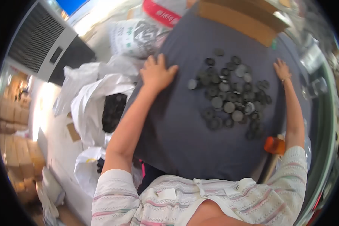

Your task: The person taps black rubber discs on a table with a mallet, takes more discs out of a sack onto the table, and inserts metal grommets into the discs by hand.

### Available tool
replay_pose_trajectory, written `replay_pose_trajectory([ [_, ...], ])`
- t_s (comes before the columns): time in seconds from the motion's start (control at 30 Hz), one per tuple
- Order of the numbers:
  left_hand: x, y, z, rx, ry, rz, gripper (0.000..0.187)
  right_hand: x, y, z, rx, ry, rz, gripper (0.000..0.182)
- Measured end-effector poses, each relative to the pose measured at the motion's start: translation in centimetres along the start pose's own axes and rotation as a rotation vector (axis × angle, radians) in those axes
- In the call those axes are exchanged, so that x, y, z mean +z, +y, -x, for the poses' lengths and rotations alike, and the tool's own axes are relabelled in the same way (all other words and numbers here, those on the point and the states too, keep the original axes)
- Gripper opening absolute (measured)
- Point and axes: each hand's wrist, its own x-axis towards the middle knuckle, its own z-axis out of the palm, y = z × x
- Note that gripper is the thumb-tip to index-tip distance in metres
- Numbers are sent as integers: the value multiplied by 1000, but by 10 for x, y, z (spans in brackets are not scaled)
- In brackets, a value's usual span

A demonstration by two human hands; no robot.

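My left hand (157, 73) lies at the left edge of the dark grey covered table (169, 128), fingers spread, holding nothing. On the far right side, my right hand (281, 70) rests near the table's other edge with its fingers stretched out, also without an object. Between the two hands, closer to the right one, many small round black and grey caps or discs (229, 107) are scattered in a loose heap. Some show a flat grey face, others a dark ring. Neither hand touches them.
A cardboard box (245, 23) stands at the table's far end. White sacks (88, 101), one with black pieces inside, are left of the table. An orange object (274, 145) is near my right forearm. An air cooler (39, 39) stands at upper left, stacked cartons (20, 150) below.
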Motion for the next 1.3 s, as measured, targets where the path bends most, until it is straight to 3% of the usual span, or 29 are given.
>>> replay_pose_trajectory([
  [0.03, 18, 1, 12, 66, 131, -76, 75, -30, -64, 38, 189, 31, 111, 56],
  [0.1, 26, 18, 27, 167, 153, -6, 74, -4, -25, 24, 21, 80, 30, 53],
  [0.17, 21, 28, 34, 166, 96, 3, 74, 17, 9, 17, -281, 106, -116, 53],
  [0.27, 7, 20, 40, 216, 67, 60, 70, -13, -30, 54, -377, -73, -436, 58],
  [0.3, -4, 10, 39, 231, 39, 210, 67, -27, -58, 76, -375, -123, -504, 59],
  [0.37, -30, -23, 41, 278, -21, 506, 62, -50, -112, 123, -396, -141, -579, 59],
  [0.4, -47, -42, 47, 255, 55, 486, 54, -53, -123, 136, -406, -178, -550, 59],
  [0.5, -25, -119, 33, 136, -72, 682, 45, -62, -151, 169, -438, -149, -411, 54],
  [0.6, -19, -176, 36, 108, -302, 166, 42, -77, -180, 188, -462, 21, -261, 48],
  [0.7, -20, -227, 55, 148, -274, -134, 40, -108, -242, 242, -560, 70, -310, 45],
  [0.83, 26, -345, 88, -196, -458, -148, 32, -118, -330, 313, -780, 49, -283, 42],
  [0.9, 65, -387, 117, -213, -401, -19, 31, -111, -353, 333, -893, 45, -269, 41],
  [1.0, 70, -380, 116, -205, -435, -24, 28, -101, -376, 355, -942, -24, -312, 41],
  [1.1, 88, -389, 117, -185, -319, 20, 28, -100, -381, 361, -961, -5, -270, 40],
  [1.2, 68, -379, 120, -334, -362, 237, 27, -99, -374, 371, -856, 3, -316, 41],
  [1.3, 79, -380, 128, -240, -199, 163, 26, -88, -370, 386, -827, 13, -336, 46],
])
